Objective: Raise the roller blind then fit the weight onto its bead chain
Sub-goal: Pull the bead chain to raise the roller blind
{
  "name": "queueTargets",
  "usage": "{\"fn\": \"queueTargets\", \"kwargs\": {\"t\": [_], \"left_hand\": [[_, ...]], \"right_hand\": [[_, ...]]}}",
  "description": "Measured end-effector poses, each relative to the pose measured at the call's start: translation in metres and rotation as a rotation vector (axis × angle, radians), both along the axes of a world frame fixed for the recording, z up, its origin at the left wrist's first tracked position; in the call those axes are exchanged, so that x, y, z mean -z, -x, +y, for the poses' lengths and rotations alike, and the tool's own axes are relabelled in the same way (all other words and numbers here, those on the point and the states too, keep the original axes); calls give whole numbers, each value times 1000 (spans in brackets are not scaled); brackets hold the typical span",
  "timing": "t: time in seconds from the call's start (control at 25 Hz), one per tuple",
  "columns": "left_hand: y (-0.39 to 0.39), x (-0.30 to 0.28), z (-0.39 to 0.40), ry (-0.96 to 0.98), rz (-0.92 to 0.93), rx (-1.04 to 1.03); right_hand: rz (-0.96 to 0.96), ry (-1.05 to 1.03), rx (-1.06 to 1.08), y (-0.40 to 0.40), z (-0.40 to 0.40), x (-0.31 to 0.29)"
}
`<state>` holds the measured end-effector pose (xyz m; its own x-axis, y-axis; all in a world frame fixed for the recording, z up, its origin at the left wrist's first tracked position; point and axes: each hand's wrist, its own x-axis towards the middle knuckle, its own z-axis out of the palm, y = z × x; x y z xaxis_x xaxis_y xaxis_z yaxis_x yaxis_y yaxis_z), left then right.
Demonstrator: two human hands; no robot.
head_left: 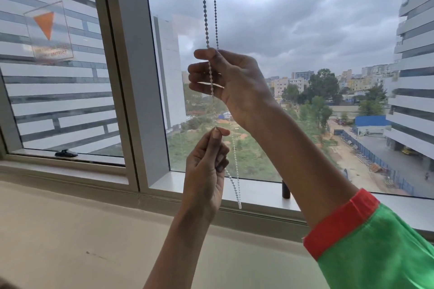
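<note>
A white bead chain hangs in two strands from above the frame, in front of the window glass. My right hand is raised and pinches one strand between thumb and fingers. Below it, my left hand pinches the same strand between thumb and forefinger. The chain's lower loop dangles to the right of my left hand, ending just above the sill. A small dark cylinder, possibly the weight, stands upright on the sill behind my right forearm. The roller blind itself is out of view.
A grey window frame post stands left of the chain. The left pane carries an orange triangle sticker. A black window handle lies at its bottom. A wide beige ledge runs below the white sill.
</note>
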<state>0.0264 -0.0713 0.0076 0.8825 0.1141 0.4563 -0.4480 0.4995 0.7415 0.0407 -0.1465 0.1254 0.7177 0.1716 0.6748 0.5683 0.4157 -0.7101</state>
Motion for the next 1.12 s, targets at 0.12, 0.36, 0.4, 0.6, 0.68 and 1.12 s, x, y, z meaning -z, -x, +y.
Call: {"fn": "queueTargets", "kwargs": {"t": [0.12,0.36,0.4,0.6,0.68,1.12], "left_hand": [[1,0,3,-52,-1,-48],[-10,9,9,-180,-53,-107],[-14,14,8,-215,-62,-126],[-34,69,6,-373,17,-159],[-39,96,7,-388,112,-150],[-76,151,-7,-803,60,-460]], "right_hand": [[10,40,35,-6,-1,5],[54,56,-11,-20,-8,36],[64,54,-7,-22,-9,42],[126,103,80,-37,-20,88],[179,122,113,-46,-26,116],[263,279,135,-88,-58,216]]}}
